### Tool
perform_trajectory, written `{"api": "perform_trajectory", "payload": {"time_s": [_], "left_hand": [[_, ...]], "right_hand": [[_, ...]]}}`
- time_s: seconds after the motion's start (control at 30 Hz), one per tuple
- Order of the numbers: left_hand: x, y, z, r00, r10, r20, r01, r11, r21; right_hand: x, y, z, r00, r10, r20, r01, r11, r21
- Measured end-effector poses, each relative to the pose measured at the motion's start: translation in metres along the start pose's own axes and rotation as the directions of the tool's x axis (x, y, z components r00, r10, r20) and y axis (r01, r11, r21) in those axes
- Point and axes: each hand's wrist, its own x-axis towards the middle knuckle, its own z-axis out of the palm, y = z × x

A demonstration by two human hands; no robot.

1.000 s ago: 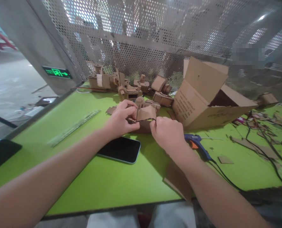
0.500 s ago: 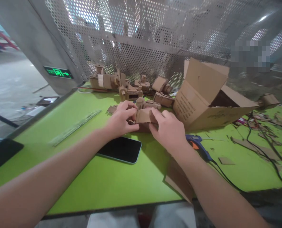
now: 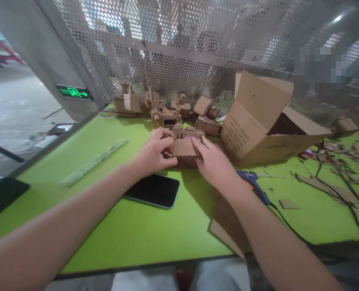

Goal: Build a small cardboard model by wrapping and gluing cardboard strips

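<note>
A small folded cardboard piece [image 3: 185, 148] is held between my two hands above the green table. My left hand [image 3: 155, 153] is closed in a pinch at its left end, thumb below and fingers curled above. My right hand [image 3: 215, 163] grips the right end, its fingers lying straighter over the top edge; the thumb is partly hidden. Just behind the piece sits a small cardboard model [image 3: 178, 130] with a rounded upright part. A dark-screened phone [image 3: 158, 193] lies under my left wrist. Beside my right forearm rests a blue hot glue gun [image 3: 256, 186].
A large open carton [image 3: 248, 137] stands at right. Several cardboard models [image 3: 167, 117] line the back by a perforated metal screen [image 3: 182, 52]. A clear ruler [image 3: 97, 161] lies left, a cardboard sheet [image 3: 227, 230] near the front edge, scraps and cables [image 3: 327, 186] far right.
My right hand has shifted slightly right along the cardboard piece and its fingers have straightened, uncovering more of the piece. My left hand stays almost still.
</note>
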Motion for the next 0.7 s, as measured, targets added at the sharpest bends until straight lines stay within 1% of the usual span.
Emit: {"api": "perform_trajectory", "payload": {"time_s": [0.1, 0.2, 0.3, 0.4, 0.53, 0.7], "left_hand": [[0.0, 0.0, -0.001, 1.0, 0.012, 0.012, -0.012, 1.0, 0.01], [0.0, 0.001, -0.002, 1.0, 0.013, 0.015, -0.013, 1.0, 0.02], [0.0, 0.002, -0.003, 1.0, 0.001, 0.024, -0.001, 1.0, 0.025], [0.0, 0.003, -0.003, 1.0, 0.004, 0.024, -0.005, 1.0, 0.029], [0.0, 0.004, -0.003, 1.0, 0.005, 0.022, -0.005, 1.0, 0.022], [0.0, 0.004, -0.002, 1.0, 0.01, 0.006, -0.011, 1.0, 0.017]], "right_hand": [[0.001, 0.006, -0.005, 1.0, 0.017, 0.019, -0.018, 0.997, 0.08], [0.001, 0.012, -0.014, 0.997, 0.043, 0.058, -0.051, 0.988, 0.147], [0.0, 0.016, -0.025, 0.987, 0.122, 0.104, -0.142, 0.966, 0.217], [0.001, 0.021, -0.03, 0.967, 0.191, 0.168, -0.23, 0.939, 0.256], [0.003, 0.028, -0.027, 0.952, 0.216, 0.215, -0.275, 0.913, 0.303], [0.007, 0.038, -0.012, 0.95, 0.16, 0.267, -0.277, 0.825, 0.492]]}}
